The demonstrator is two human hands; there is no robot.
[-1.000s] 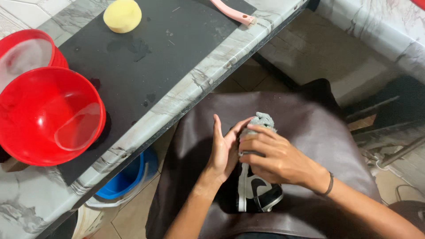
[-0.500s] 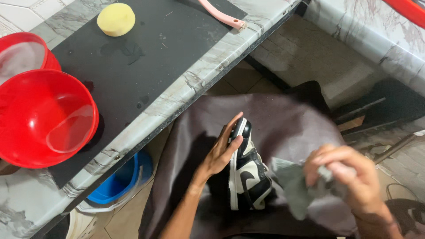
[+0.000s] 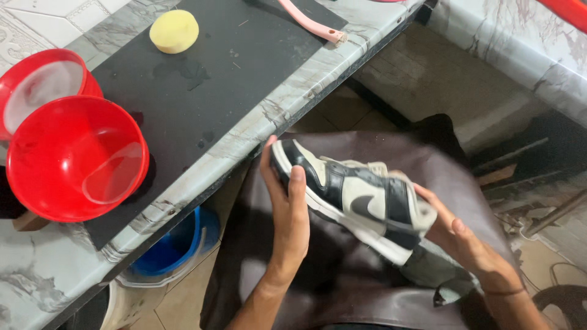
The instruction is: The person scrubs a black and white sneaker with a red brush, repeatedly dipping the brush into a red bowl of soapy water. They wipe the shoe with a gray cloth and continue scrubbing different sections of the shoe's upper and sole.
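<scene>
- Since half a second ago, the shoe has turned from nearly upright to lying on its side across the lap, toe toward the tabletop and side panel facing the camera.
- Left hand: now grips the toe end, thumb laid over the black toe cap, fingers curled behind the sole.
- Right hand: has come in from the right, where it was lifted clear with the grey cloth; it now props the heel end from below. The cloth is bunched under this hand; whether the fingers clench it or it simply lies there cannot be told.
- The shoe is held between both hands above the brown apron, just off the tabletop edge and not touching it.
- Judgement: wiping is paused; the turn presents a fresh face of the shoe for checking or cleaning.
- On the tabletop, unmoved: black mat, yellow sponge, two red bowls, pink brush handle.
- Blue tub sits on the floor beneath the tabletop.
</scene>
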